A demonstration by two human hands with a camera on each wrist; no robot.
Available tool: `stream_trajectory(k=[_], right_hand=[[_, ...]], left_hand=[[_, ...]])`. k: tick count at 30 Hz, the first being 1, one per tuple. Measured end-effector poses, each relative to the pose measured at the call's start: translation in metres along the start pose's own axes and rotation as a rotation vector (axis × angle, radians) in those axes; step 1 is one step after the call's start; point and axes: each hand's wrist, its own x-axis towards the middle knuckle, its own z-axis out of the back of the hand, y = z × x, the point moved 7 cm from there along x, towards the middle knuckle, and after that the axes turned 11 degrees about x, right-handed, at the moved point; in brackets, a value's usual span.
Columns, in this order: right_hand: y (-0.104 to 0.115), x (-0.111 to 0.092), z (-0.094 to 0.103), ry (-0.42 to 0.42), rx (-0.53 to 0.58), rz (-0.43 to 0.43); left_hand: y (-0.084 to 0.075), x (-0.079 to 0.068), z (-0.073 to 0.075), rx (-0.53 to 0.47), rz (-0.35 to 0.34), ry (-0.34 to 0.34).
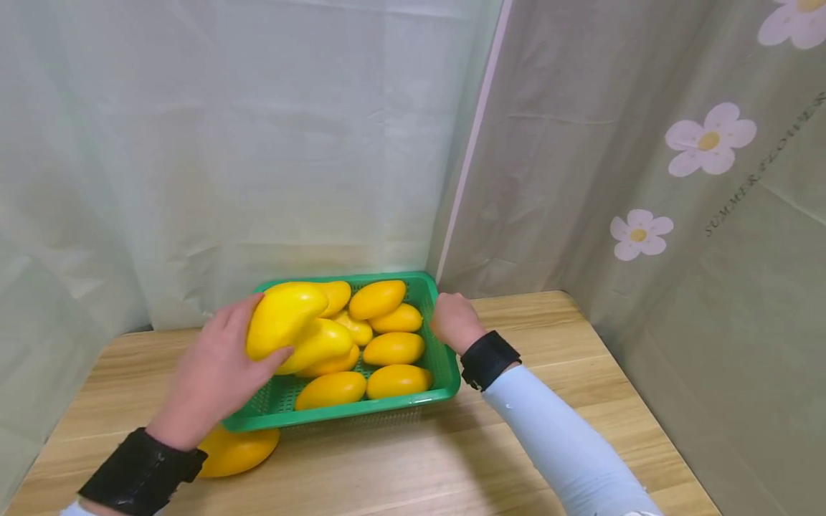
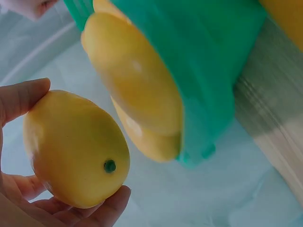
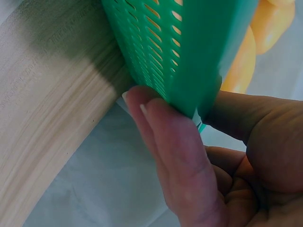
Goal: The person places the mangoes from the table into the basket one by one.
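Observation:
My left hand holds a yellow mango over the left side of a green plastic basket. In the left wrist view, thumb and fingers wrap this mango, whose dark green stem spot faces the camera. Several more mangoes lie inside the basket. On the right, my right hand pinches the basket's rim. The right wrist view shows the fingers outside the slotted wall and the thumb on the inner side.
Another mango lies on the wooden table, in front of the basket's left corner and partly behind my left wrist. Pale curtains hang close behind the table, and a flower-printed one hangs along its right.

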Motion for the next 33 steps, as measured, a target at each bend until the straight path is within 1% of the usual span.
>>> stream_trajectory(k=[4,7,13,18,25,33], right_hand=[[0.000,0.000,0.000,0.005,0.005,-0.007],[0.000,0.000,0.001,0.003,-0.005,-0.006],[0.001,-0.001,0.001,0.013,-0.009,-0.014],[0.000,-0.001,0.001,0.010,-0.004,-0.007],[0.000,-0.001,0.002,-0.008,-0.006,0.008],[-0.001,0.001,0.000,-0.002,0.008,-0.003]], left_hand=[[-0.017,-0.005,-0.008,0.020,-0.069,-0.008],[-0.026,-0.009,-0.016,0.015,-0.106,0.015],[-0.042,-0.014,-0.029,0.013,-0.172,0.027],[-0.054,-0.015,-0.039,0.001,-0.229,0.045],[-0.064,-0.014,-0.054,0.013,-0.238,0.125],[-0.070,-0.014,-0.065,0.041,-0.239,0.164]])
